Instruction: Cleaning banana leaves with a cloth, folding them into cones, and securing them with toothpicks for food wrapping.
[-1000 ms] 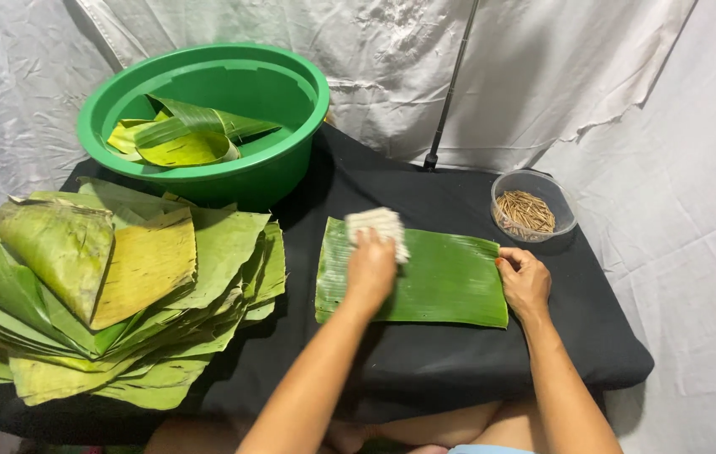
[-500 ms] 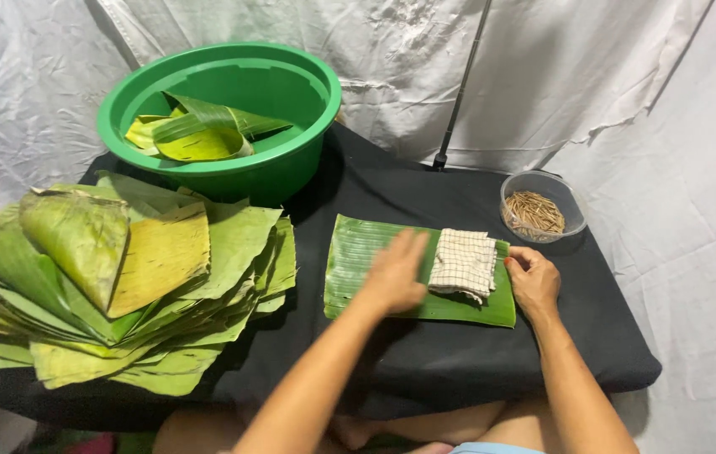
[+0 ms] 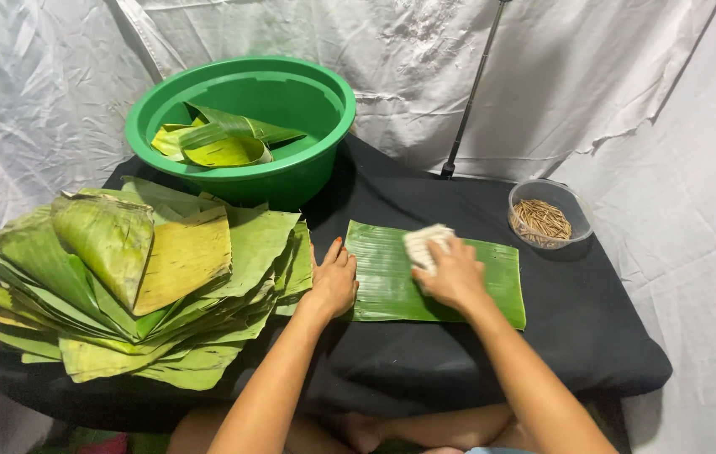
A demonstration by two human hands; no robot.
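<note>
I've swapped hands: my right hand [image 3: 452,273] now presses the white cloth [image 3: 422,244] onto the banana leaf [image 3: 392,277], fingers curled over it; my left hand [image 3: 333,282], fingers together, pins the leaf's left edge.

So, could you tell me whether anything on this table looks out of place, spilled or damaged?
Nothing stands out. The banana leaf lies flat under the left hand and the right hand with its white cloth; the leaf stack is loosely fanned, with nothing spilled.
</note>
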